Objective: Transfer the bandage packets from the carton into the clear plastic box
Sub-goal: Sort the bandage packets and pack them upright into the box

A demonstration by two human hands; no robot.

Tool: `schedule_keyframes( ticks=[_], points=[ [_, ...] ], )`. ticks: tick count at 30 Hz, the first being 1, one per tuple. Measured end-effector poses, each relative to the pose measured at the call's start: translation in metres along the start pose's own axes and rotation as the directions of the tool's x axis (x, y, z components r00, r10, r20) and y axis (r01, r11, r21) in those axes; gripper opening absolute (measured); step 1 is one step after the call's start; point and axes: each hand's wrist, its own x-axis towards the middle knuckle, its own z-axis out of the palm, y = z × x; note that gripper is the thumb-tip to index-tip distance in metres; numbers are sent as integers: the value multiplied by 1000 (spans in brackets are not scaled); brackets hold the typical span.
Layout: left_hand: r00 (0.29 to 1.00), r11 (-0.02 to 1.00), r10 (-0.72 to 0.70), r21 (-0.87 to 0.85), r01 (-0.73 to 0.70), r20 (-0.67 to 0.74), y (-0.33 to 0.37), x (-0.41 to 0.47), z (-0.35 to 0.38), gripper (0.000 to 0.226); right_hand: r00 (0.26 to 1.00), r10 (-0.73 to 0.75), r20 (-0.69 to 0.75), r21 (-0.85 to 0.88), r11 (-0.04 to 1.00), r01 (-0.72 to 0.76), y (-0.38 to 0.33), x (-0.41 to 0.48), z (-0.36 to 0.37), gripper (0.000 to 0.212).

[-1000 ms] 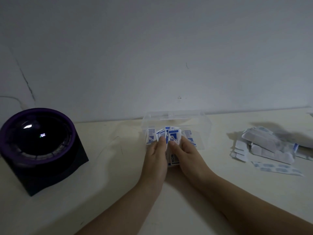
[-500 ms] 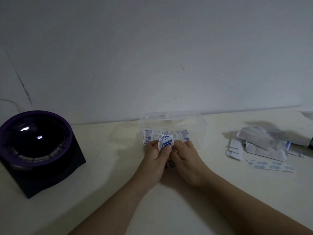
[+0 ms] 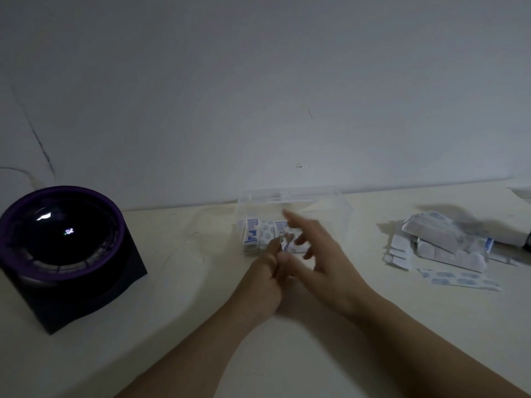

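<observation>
Right hand (image 3: 321, 262) splays wide, fingers blurred, in front of the clear plastic box (image 3: 342, 214) at mid-frame. Left hand (image 3: 263, 278) is curled, pinching a bandage packet (image 3: 285, 243) at the box's front wall. More packets (image 3: 253, 234) stand inside it, and a loose heap (image 3: 439, 245) lies at the right.

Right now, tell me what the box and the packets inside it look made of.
The clear box: rigid transparent plastic, glossy, seen straight through. The bandage packets: probably thin printed paper, matte, white with blue print.
</observation>
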Motion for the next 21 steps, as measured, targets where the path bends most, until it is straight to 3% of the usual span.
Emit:
schedule_keyframes(
  ticks=[2, 8, 11, 14, 16, 21],
  points=[
    [998, 999, -13, 41, 11, 69, 0, 0, 0, 36, 996, -47, 76, -44, 998, 50, 4, 0, 10, 51],
    [987, 995, -11, 103, -5, 162, -3, -1, 1, 60, 999, 20, 30, -18, 1000, -20, 9, 2, 11, 35],
    [993, 993, 46, 105, -58, 107, -4, -1, 3, 49, 1000, 12, 14, -33, 999, -12, 7, 1, 12, 28],
    [996, 997, 78, 24, -79, 31, 8, -4, 0, 42, 1000, -6, -7, 58, 998, 7, -1, 0, 8, 13],
    [999, 998, 50, -38, -49, 10, 8, -3, -2, 40, 1000, 1, -11, 106, 994, 0, -4, -1, 6, 18],
    [995, 998, 46, 31, -49, 93, 13, -4, -6, 38, 1000, 15, 14, 126, 992, -17, -8, -1, 4, 8]
  ],
)
